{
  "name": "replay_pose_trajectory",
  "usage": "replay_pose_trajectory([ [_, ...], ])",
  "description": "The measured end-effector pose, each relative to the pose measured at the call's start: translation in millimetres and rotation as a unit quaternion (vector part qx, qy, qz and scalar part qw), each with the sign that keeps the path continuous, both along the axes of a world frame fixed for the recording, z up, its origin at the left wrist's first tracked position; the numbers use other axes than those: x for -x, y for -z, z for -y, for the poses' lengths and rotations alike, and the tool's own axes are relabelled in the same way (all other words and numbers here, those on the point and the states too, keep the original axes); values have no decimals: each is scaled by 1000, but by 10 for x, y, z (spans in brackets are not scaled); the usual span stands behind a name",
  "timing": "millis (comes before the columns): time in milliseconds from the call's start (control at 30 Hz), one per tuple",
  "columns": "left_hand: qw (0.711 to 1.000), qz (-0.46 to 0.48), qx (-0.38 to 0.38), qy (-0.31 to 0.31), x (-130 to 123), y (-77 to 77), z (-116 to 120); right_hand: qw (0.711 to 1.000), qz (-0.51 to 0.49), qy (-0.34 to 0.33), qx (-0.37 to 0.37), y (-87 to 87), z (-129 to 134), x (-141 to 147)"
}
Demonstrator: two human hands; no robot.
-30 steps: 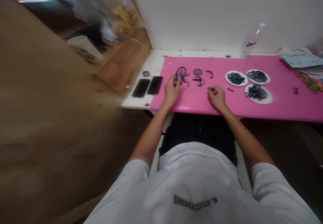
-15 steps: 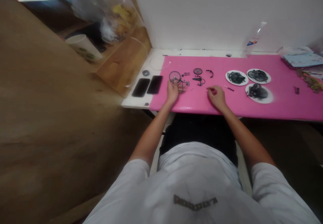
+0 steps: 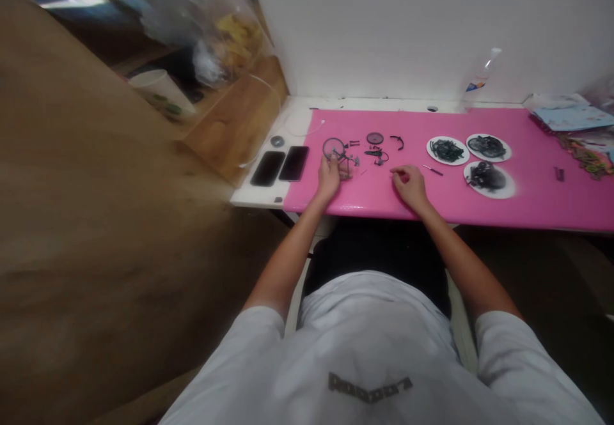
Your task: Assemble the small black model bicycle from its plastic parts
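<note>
- Toy bike (image 3: pixel 342 154) — pinched in the left hand (image 3: pixel 329 177), above the pink tabletop (image 3: pixel 537 198).
- Right hand (image 3: pixel 410 184) — fingertips drawn together; cannot tell whether they grip anything.
- Beyond, small dark parts (image 3: pixel 377 154); rightward, a screwdriver (image 3: pixel 433 170), then three plates (image 3: pixel 508 186).

Tee (image 3: pixel 384 326): is looking wht, going greyish in front, creasing nr waist
L slv (image 3: pixel 263 329): short, wht, sitting well below L hand (image 3: pixel 329 179)
R slv (image 3: pixel 503 339): also short & wht, sitting well below R hand (image 3: pixel 409 185)
Print (image 3: pixel 370 388): dk block letters, forming shallow V, reading unclear
Bottoms (image 3: pixel 378 249): blk, showing btwn tee & hands
</note>
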State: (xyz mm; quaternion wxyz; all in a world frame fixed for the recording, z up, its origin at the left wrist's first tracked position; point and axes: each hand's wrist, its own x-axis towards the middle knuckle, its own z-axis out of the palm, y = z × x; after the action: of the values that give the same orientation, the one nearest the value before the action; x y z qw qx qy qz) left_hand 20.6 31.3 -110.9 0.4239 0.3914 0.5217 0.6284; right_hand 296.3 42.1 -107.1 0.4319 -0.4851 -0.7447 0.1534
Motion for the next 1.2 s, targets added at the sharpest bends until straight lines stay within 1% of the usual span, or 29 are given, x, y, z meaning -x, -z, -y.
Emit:
replay_pose_trajectory([
  [133,1000,-12,-26,-4,25,62,-18,1000,0,-2,1,10,-6,5],
  [233,999,-22,-27,-5,32,76,-26,1000,5,-1,1,5,-1,9],
  [400,999,-25,-23,-8,23,54,-20,1000,14,-2,3,-7,6,13],
  [533,1000,5,-23,-20,14,46,-5,1000,21,-2,2,-5,11,22],
  [733,999,27,-23,-38,8,13,6,997,77,-11,-21,-22,53,113],
  [867,999,27,-6,-46,6,0,11,991,118,-60,-28,-48,11,291],
  [967,999,23,-18,-44,16,18,11,983,159,-87,-36,-91,-82,500],
  [1133,998,40,-27,-41,30,29,-7,966,214,-141,-25,-160,-348,917],
  [1200,997,50,-33,-41,28,18,-18,963,228,-141,-19,-162,-499,1070],
])
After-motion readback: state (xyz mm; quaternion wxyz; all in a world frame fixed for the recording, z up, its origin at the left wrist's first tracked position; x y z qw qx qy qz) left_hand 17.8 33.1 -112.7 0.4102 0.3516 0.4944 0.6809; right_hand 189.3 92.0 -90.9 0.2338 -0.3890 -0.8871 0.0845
